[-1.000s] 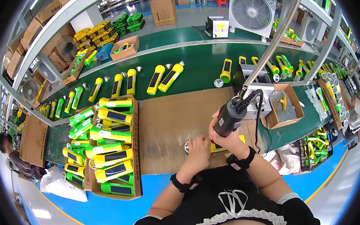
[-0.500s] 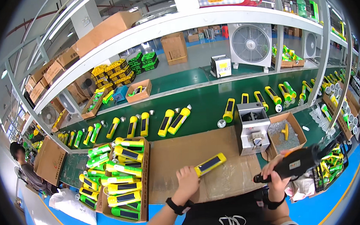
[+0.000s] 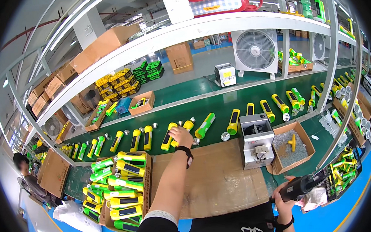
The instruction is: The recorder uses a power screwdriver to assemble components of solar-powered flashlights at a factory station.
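My left hand [image 3: 181, 136] reaches over the green conveyor belt, with its fingers bent over a yellow flashlight [image 3: 189, 125]. The hand covers most of that flashlight's body. Another yellow flashlight [image 3: 167, 138] with a dark panel lies just left of my fingers. To the right of the hand is a green flashlight [image 3: 205, 126] with yellow ends, lying at a slant. Low on the right, my right hand [image 3: 283, 201] is closed around a black power screwdriver [image 3: 297, 188], held near the front edge of the cardboard sheet [image 3: 216, 177].
A carton [image 3: 148, 176] piled with flashlights stands left of the cardboard. On the right are a grey machine [image 3: 257, 141] and a box of small screws [image 3: 294, 152] with a yellow tool. More flashlights line the belt. A white shelf beam [image 3: 168, 35] crosses overhead.
My left hand has moved from the cardboard up to the belt. The yellow flashlight has left the cardboard, and a green-bodied one now lies on the belt. The screwdriver has dropped lower.
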Demonstrator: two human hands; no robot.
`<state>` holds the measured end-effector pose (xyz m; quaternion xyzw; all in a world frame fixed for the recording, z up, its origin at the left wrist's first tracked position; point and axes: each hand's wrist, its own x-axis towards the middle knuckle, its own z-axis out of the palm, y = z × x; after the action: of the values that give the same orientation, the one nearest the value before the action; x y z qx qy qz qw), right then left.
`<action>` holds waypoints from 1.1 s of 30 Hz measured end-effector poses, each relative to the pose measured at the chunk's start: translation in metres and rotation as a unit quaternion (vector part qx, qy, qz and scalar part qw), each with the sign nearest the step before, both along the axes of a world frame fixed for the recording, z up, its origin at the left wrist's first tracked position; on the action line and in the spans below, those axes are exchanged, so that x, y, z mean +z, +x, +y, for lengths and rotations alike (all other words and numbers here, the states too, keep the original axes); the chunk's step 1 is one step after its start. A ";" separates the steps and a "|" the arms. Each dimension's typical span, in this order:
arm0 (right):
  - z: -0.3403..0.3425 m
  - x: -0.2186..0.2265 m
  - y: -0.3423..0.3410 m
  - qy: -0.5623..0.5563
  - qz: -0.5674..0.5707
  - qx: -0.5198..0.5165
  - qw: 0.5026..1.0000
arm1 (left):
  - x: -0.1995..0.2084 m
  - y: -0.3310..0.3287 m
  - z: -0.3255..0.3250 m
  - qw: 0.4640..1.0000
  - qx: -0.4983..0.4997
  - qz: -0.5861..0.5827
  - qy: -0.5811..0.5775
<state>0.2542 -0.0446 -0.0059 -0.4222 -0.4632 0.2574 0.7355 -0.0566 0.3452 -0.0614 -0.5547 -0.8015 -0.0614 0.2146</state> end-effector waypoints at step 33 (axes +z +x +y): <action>0.151 0.027 0.014 0.102 -0.001 -0.016 0.995 | 0.035 -0.023 -0.347 0.892 -0.416 -0.060 -0.165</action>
<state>0.2682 0.1062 0.0210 -0.3527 -0.4812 0.1968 0.7781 -0.0796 -0.0018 -0.0261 -0.8601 -0.5075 -0.0451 0.0261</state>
